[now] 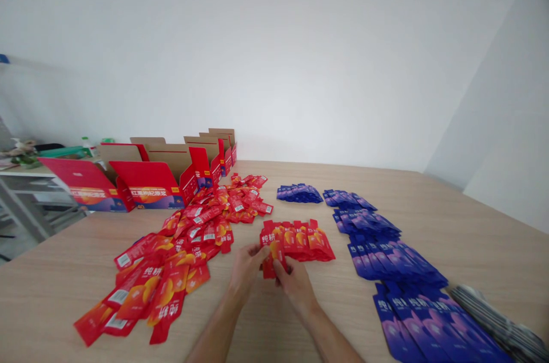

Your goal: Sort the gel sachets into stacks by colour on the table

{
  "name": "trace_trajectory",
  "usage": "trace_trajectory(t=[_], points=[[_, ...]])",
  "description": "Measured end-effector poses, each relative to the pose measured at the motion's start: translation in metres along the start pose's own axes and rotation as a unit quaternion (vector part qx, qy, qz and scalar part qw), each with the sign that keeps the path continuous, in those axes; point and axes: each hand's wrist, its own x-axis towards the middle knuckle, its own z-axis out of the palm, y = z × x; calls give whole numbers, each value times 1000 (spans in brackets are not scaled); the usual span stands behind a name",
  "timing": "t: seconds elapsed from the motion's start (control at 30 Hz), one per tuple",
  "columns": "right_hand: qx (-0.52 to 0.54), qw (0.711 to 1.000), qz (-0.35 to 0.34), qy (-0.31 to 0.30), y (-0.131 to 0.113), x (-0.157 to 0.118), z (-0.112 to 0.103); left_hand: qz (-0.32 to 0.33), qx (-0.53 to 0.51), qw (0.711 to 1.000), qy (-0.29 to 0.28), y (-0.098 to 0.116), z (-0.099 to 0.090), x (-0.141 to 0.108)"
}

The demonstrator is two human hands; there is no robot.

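Currently holding one flat, glossy red pouch with orange fruit print [273,258] in both hands, at the left end of the neat row of overlapping red pouches [304,240], printed face toward camera. Clamping its left edge with left hand [247,268], thumb over the front. Pinching its lower right part with right hand [295,282], thumb on the front too. Can't tell if touching the row.

Left of the row, see loose heap of glossy red pouches [171,271], jumbled at mixed angles, some with barcodes up, spreading from near to far. Farther left and behind the row, see open red cardboard boxes with brown insides [146,180], lined up, flaps raised.

Just behind the row, note small fan of blue-purple pouches [299,193]. To its right, find more blue-purple pouches in overlapping fans [397,260], running toward camera. Far right and nearer than the row, note grey striped bundle [500,320], beside the nearest fan. All on pale wood-grain table [274,328].
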Motion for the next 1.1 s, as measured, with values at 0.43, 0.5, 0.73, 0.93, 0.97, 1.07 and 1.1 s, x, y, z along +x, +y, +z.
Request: trace_trajectory(t=[0.43,0.5,0.73,0.93,0.97,1.07,1.1], points=[[55,994,4,98,-10,-1,-14,7,-5,1000,14,-12,23,-7],[45,993,12,110,-8,1,-20,17,-9,1000,16,-14,30,-7],[-215,942,-124,227,0,11,-62,62,25,998,16,-13,57,20],[-400,863,-122,283,27,21,-100,25,64,998,3,-24,88,44],[-414,859,-114,280,32,22,-102,22,80,997,0,-26,92,46],[-434,856,-90,267,40,23,-104,21,138,990,-8,-29,99,48],[-434,857,-84,264,42,24,-103,22,158,987,-12,-30,100,48]])
